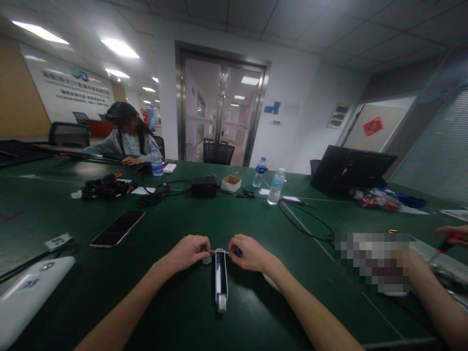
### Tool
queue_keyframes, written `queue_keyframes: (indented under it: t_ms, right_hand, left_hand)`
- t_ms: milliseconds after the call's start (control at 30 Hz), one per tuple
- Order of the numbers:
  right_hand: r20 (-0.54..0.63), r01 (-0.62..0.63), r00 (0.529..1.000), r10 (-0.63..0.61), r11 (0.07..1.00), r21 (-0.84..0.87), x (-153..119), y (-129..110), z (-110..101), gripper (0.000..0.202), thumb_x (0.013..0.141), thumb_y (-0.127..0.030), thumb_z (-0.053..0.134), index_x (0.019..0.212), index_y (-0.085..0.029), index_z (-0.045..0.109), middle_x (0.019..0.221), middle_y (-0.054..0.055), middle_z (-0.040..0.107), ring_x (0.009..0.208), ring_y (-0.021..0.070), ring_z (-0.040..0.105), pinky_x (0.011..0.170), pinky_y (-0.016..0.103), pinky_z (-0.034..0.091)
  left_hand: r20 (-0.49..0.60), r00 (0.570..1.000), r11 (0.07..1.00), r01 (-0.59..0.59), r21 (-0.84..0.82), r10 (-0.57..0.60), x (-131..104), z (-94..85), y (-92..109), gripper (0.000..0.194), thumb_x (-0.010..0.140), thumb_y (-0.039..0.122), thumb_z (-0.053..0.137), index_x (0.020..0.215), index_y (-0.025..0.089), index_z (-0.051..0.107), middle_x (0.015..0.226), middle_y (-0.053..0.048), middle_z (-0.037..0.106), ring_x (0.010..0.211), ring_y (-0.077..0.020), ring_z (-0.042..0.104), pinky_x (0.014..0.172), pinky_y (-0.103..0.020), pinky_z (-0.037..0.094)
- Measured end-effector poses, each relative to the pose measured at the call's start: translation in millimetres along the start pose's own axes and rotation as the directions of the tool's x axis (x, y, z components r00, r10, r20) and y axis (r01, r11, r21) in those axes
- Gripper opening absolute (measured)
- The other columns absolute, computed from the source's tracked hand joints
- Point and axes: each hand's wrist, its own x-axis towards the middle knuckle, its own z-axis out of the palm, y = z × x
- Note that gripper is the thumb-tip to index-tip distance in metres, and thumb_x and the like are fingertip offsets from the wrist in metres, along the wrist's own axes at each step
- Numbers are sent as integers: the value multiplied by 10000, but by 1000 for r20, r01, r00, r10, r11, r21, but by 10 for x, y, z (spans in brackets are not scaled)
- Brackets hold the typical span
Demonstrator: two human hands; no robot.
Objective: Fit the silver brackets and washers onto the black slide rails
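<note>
A long, narrow white frame [221,282] lies on the green table [175,302] in front of me, with its length pointing toward me and a dark hollow along its middle. A thin metal cross rod [213,253] sticks out at both sides of its far end. My left hand [190,251] is closed in a pinch at the rod's left end. At the right end, my right hand [248,252] pinches with curled fingers, which partly hide what they grip. Beside my left fingertips is a small metal tab [206,261].
A phone [117,229] and a white casing [34,295] lie to the left. Farther back are cables, a black box [204,187], a small carton [231,183] and water bottles [277,187]. At right, another person's hand [451,235] holds a red-handled tool. Across the table sits a person [127,134].
</note>
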Motion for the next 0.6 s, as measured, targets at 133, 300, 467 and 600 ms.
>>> queue_keyframes:
  t_ms: [133,300,467,600]
  right_hand:
    - [3,0,1000,0,1000,-5,-3,11,4,97,830,-193,581,916,-166,617,874,39,595,787,142,538,678,243,395]
    - [-1,10,1000,-10,1000,-9,4,5,1,99,824,-182,577,912,-165,621,858,38,595,796,147,542,692,244,399]
    - [11,-2,1000,2,1000,1,0,-13,-12,103,830,-189,571,918,-163,619,868,39,592,784,144,541,673,240,403]
    - [4,2,1000,-2,1000,-3,0,-12,-15,101,825,-187,569,910,-160,617,867,39,592,783,144,537,686,244,406]
  left_hand:
    - [4,1000,997,5,-73,-5,2,11,-21,170,897,323,523,997,204,591,961,-11,628,835,-164,598,704,-255,459]
    - [-7,1000,994,-26,-107,25,7,25,-33,167,905,322,508,1011,209,570,963,-7,646,853,-155,603,724,-249,466]
    - [-30,1000,999,-10,-31,9,-3,18,13,180,873,303,539,1022,212,580,969,-8,628,795,-159,580,674,-252,447]
    - [-41,999,999,-26,-36,24,-5,27,18,186,862,312,555,1009,204,591,985,-15,616,772,-154,564,639,-242,436]
